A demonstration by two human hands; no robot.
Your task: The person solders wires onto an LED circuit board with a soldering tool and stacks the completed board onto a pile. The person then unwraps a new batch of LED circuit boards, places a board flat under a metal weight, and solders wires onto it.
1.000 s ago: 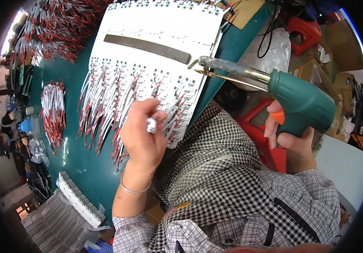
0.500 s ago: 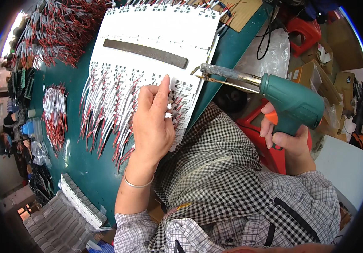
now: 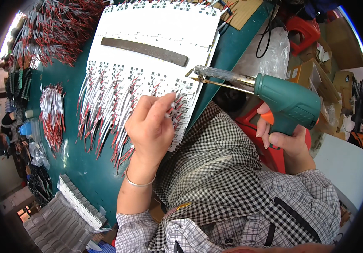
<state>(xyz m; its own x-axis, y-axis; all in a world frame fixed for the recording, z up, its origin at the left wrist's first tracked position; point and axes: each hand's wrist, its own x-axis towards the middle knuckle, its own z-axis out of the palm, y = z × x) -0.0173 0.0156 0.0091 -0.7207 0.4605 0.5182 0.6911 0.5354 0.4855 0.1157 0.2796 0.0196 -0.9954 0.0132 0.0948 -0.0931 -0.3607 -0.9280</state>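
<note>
A white panel of small circuit boards [image 3: 156, 38] lies on the green table [image 3: 69, 156], with several red and white wires hanging from its lower rows. My left hand [image 3: 150, 128] rests on the panel's lower right part, thumb and fingers pinched on a red and white wire [image 3: 174, 104] there. My right hand [image 3: 285, 141] grips a teal soldering gun [image 3: 289, 103] by its handle, one finger on the orange trigger. The gun's metal tip [image 3: 192, 72] hangs just off the panel's right edge, above my left hand.
A dark metal bar [image 3: 143, 50] lies across the panel. Bundles of red and white wires [image 3: 51, 118] sit left and at the upper left. White strips [image 3: 78, 202] are stacked at the lower left. Red stool, boxes and a plastic bag crowd the right.
My left hand opened flat over the wires, then slid right and pinched a wire at the panel's lower right. The soldering gun shifted slightly left toward the panel.
</note>
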